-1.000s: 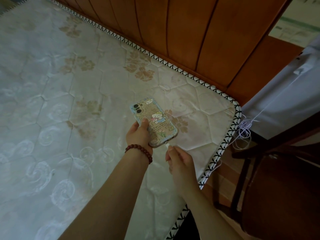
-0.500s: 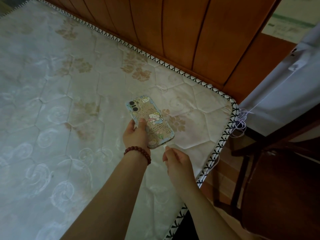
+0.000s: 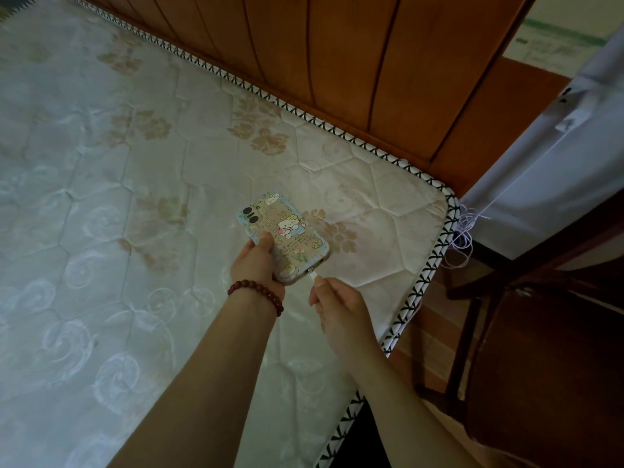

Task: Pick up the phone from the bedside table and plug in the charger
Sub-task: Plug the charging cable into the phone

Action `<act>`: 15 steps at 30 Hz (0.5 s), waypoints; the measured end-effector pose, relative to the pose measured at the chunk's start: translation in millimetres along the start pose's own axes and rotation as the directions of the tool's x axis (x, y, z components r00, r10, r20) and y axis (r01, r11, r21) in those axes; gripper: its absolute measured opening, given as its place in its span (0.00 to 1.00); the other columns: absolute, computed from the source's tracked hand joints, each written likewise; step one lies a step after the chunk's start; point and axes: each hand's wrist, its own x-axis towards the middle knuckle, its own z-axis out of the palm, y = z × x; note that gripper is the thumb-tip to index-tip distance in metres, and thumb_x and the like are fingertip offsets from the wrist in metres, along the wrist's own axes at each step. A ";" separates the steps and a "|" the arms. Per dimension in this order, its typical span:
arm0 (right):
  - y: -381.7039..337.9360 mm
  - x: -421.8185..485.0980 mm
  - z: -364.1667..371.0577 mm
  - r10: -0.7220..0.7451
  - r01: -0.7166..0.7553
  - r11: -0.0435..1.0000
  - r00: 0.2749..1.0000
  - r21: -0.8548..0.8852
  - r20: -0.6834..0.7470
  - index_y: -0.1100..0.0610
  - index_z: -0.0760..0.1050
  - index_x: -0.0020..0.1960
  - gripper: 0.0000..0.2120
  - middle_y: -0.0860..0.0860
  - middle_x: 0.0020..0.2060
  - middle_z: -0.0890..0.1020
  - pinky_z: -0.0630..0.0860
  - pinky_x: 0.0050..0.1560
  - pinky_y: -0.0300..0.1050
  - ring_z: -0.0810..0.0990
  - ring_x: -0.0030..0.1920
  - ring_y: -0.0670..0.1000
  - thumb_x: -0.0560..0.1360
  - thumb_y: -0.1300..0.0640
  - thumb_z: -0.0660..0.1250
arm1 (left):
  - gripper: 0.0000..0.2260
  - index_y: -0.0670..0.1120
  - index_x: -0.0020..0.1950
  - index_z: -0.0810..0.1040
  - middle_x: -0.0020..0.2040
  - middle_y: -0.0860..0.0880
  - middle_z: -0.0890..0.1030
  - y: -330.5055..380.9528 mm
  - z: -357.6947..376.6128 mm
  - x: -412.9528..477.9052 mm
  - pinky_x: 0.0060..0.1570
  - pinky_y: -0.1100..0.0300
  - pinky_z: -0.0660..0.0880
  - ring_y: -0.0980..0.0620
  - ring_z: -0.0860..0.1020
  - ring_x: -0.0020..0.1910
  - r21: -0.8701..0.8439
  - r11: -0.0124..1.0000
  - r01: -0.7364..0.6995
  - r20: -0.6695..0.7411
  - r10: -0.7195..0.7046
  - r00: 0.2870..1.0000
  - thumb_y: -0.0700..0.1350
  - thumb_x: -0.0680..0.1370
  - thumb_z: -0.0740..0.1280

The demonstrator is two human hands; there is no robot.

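The phone (image 3: 285,236) is gripped by the left hand (image 3: 257,261); the charger plug (image 3: 312,273), at its port, is pinched by the right hand (image 3: 337,307).

Quilted mattress (image 3: 101,197) against wooden headboard (image 3: 337,62); dark chair (image 3: 540,366) beside.

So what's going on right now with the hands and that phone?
Left hand grips phone over mattress. Right hand pinches charger plug at phone's port. Nothing in the way.
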 end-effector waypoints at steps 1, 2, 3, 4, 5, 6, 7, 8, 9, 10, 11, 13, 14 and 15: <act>0.6 0.0 0.1 0.014 -0.014 1.000 1.000 0.004 -0.006 0.49 0.72 0.27 0.20 0.45 0.20 0.64 0.58 0.28 0.45 0.61 0.22 0.45 0.78 0.51 0.60 | 0.09 0.45 0.58 0.74 0.57 0.43 0.79 -0.9 0.1 0.1 0.45 0.44 0.77 0.43 0.79 0.51 0.005 1.000 -0.006 -0.012 0.006 1.000 0.42 0.80 0.58; 1.2 0.1 0.4 0.030 -0.030 0.999 0.999 0.011 -0.012 0.50 0.72 0.27 0.21 0.45 0.20 0.64 0.58 0.28 0.45 0.61 0.22 0.45 0.78 0.51 0.60 | 0.09 0.45 0.58 0.74 0.56 0.43 0.80 -2.1 0.6 -0.2 0.48 0.43 0.77 0.43 0.79 0.50 0.013 1.000 -0.019 -0.027 0.020 0.999 0.42 0.80 0.59; 1.6 0.1 0.8 0.046 -0.046 0.999 0.999 0.016 -0.015 0.50 0.72 0.26 0.21 0.45 0.20 0.63 0.58 0.28 0.45 0.61 0.22 0.46 0.78 0.51 0.61 | 0.09 0.44 0.58 0.75 0.55 0.43 0.80 -3.6 1.2 -0.6 0.50 0.43 0.77 0.44 0.80 0.48 0.023 0.999 -0.041 -0.040 0.042 0.998 0.42 0.80 0.60; 1.6 0.2 1.7 0.061 -0.060 0.998 0.998 0.016 -0.016 0.50 0.72 0.26 0.21 0.45 0.19 0.63 0.58 0.28 0.44 0.61 0.22 0.45 0.78 0.51 0.61 | 0.10 0.43 0.59 0.75 0.54 0.43 0.80 -4.9 1.6 -1.4 0.51 0.43 0.77 0.44 0.80 0.47 0.030 0.997 -0.066 -0.053 0.068 0.996 0.41 0.79 0.60; 1.2 0.4 2.5 0.076 -0.076 0.997 0.997 0.011 -0.016 0.50 0.71 0.25 0.22 0.45 0.18 0.63 0.58 0.27 0.43 0.60 0.21 0.45 0.77 0.51 0.61 | 0.12 0.43 0.61 0.75 0.54 0.43 0.81 -6.1 2.1 -2.3 0.52 0.43 0.77 0.44 0.80 0.48 0.036 0.995 -0.090 -0.065 0.092 0.994 0.41 0.79 0.61; 0.7 1.1 2.9 0.088 -0.088 0.996 0.996 0.007 -0.019 0.50 0.71 0.24 0.22 0.45 0.18 0.63 0.58 0.27 0.43 0.60 0.20 0.45 0.77 0.51 0.61 | 0.13 0.42 0.62 0.75 0.53 0.43 0.81 -7.1 2.4 -3.1 0.53 0.42 0.77 0.43 0.81 0.49 0.042 0.993 -0.110 -0.074 0.113 0.991 0.41 0.79 0.62; 0.4 2.2 2.7 0.097 -0.097 0.995 0.995 0.007 -0.024 0.49 0.71 0.24 0.22 0.45 0.18 0.63 0.58 0.27 0.43 0.61 0.20 0.45 0.77 0.51 0.61 | 0.13 0.43 0.63 0.76 0.53 0.43 0.81 -7.8 2.6 -3.7 0.54 0.41 0.77 0.43 0.81 0.50 0.050 0.990 -0.128 -0.080 0.132 0.988 0.41 0.78 0.62; 0.2 3.2 2.3 0.107 -0.107 0.994 0.994 0.012 -0.028 0.50 0.71 0.23 0.23 0.45 0.18 0.63 0.58 0.27 0.43 0.61 0.20 0.45 0.77 0.52 0.61 | 0.13 0.43 0.63 0.76 0.52 0.44 0.82 -9.0 2.9 -3.8 0.54 0.41 0.77 0.43 0.81 0.51 0.062 0.987 -0.146 -0.084 0.151 0.985 0.41 0.78 0.62; -0.1 4.5 1.7 0.120 -0.120 0.993 0.992 0.024 -0.030 0.50 0.70 0.23 0.23 0.45 0.18 0.63 0.58 0.27 0.43 0.61 0.20 0.45 0.77 0.52 0.61 | 0.13 0.44 0.62 0.76 0.51 0.44 0.82 -10.7 3.6 -4.1 0.54 0.41 0.77 0.43 0.81 0.51 0.077 0.984 -0.162 -0.084 0.169 0.982 0.41 0.78 0.62; 0.3 6.0 0.5 0.138 -0.137 0.990 0.990 0.044 -0.031 0.50 0.69 0.23 0.23 0.45 0.18 0.63 0.57 0.28 0.43 0.60 0.21 0.46 0.77 0.52 0.61 | 0.13 0.44 0.61 0.77 0.49 0.45 0.82 -12.9 4.7 -4.8 0.54 0.42 0.77 0.43 0.81 0.51 0.088 0.981 -0.175 -0.081 0.182 0.980 0.41 0.78 0.63; 1.3 7.3 0.3 0.155 -0.153 0.986 0.987 0.072 -0.033 0.50 0.69 0.23 0.22 0.45 0.19 0.63 0.56 0.28 0.44 0.60 0.21 0.46 0.77 0.52 0.61 | 0.12 0.44 0.61 0.77 0.48 0.46 0.82 -14.6 5.9 -5.5 0.53 0.42 0.78 0.43 0.81 0.51 0.091 0.979 -0.183 -0.077 0.190 0.979 0.41 0.78 0.63; 4.6 6.9 -0.1 0.169 -0.163 0.979 0.985 0.126 -0.044 0.50 0.69 0.24 0.22 0.44 0.19 0.65 0.57 0.28 0.43 0.60 0.22 0.46 0.77 0.52 0.61 | 0.11 0.44 0.59 0.78 0.47 0.46 0.83 -17.1 9.9 -7.3 0.53 0.43 0.78 0.43 0.82 0.51 0.092 0.979 -0.180 -0.060 0.186 0.981 0.41 0.78 0.63; 6.8 5.9 -1.2 0.168 -0.160 0.976 0.985 0.148 -0.046 0.51 0.70 0.25 0.22 0.43 0.18 0.66 0.58 0.28 0.43 0.61 0.21 0.45 0.78 0.53 0.60 | 0.11 0.45 0.58 0.78 0.46 0.47 0.83 -18.0 12.3 -8.0 0.53 0.43 0.78 0.43 0.82 0.51 0.101 0.979 -0.180 -0.044 0.185 0.982 0.41 0.77 0.63; 9.0 5.1 -3.0 0.168 -0.159 0.972 0.985 0.171 -0.040 0.51 0.71 0.26 0.21 0.43 0.17 0.67 0.59 0.27 0.42 0.62 0.21 0.44 0.78 0.53 0.60 | 0.11 0.45 0.58 0.79 0.46 0.47 0.83 -18.7 14.7 -8.7 0.53 0.43 0.78 0.44 0.82 0.50 0.111 0.976 -0.187 -0.022 0.190 0.981 0.40 0.77 0.64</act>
